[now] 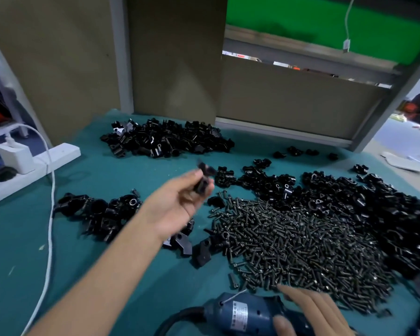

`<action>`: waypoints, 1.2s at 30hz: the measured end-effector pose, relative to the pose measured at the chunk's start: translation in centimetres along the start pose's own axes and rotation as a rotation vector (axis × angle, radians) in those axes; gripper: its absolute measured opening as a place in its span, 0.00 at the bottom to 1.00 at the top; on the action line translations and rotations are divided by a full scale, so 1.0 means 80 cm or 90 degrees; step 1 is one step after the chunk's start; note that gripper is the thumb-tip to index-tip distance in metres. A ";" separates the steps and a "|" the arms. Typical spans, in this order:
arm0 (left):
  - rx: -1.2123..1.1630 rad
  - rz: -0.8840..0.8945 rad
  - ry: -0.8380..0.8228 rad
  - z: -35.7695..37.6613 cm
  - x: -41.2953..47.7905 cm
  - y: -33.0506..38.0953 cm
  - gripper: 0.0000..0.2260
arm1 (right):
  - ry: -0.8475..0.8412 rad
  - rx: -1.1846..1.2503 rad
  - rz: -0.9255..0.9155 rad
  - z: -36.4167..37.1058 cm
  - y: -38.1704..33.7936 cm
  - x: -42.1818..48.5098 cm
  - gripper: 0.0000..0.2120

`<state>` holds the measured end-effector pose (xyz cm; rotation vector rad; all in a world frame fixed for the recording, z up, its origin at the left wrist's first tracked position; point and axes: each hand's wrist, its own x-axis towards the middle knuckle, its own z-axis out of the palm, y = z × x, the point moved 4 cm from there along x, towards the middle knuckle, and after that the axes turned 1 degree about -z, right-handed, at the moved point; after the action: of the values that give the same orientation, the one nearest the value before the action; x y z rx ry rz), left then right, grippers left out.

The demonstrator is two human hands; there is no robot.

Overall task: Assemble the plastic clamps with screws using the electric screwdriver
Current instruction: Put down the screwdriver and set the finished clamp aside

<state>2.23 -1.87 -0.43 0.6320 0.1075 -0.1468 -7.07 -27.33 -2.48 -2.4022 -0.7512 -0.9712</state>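
Blue driver (247,311): being held at the near edge, right hand (308,311) wrapping its body, thumb on the near side.
Screws (289,238): lying heaped on the green bench (22,238) just beyond.
Left hand (177,202): hovering mid-bench, fingertips pinching a blurred black clamp (204,175).
Far heap (165,139): more clamps lying by the back panel (175,57).

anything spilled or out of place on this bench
Nothing looks broken. The screws lie loose in a wide heap straight on the mat, with a few strays at its near left edge. A few clamps sit apart from the piles at the back right.
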 end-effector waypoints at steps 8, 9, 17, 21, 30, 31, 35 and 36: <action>-0.028 -0.064 0.006 0.016 -0.011 -0.092 0.21 | -0.016 0.129 0.164 0.002 0.036 0.066 0.10; -0.023 -0.057 0.012 0.014 -0.012 -0.093 0.21 | -0.044 0.117 0.190 0.011 0.052 0.082 0.09; -0.007 0.018 0.016 0.020 -0.015 -0.098 0.19 | -0.134 -0.010 0.319 0.117 0.164 0.192 0.09; 0.021 0.032 -0.005 0.019 -0.011 -0.097 0.18 | -0.210 -0.029 0.372 0.153 0.186 0.203 0.11; 0.111 0.075 -0.040 0.018 -0.009 -0.098 0.17 | -0.287 0.004 0.428 0.174 0.190 0.216 0.08; 0.110 0.078 -0.038 0.017 -0.009 -0.097 0.18 | -0.267 0.074 0.443 0.170 0.188 0.214 0.08; 0.111 0.100 -0.011 0.013 -0.007 -0.092 0.14 | -0.239 0.468 0.497 0.137 0.146 0.200 0.07; 0.118 0.109 -0.001 0.011 -0.006 -0.091 0.12 | -0.256 0.539 0.488 0.127 0.130 0.196 0.08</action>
<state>0.57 -8.15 -3.85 0.8219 0.0390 0.0083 13.92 -24.41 0.27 -1.8316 -0.2123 0.1450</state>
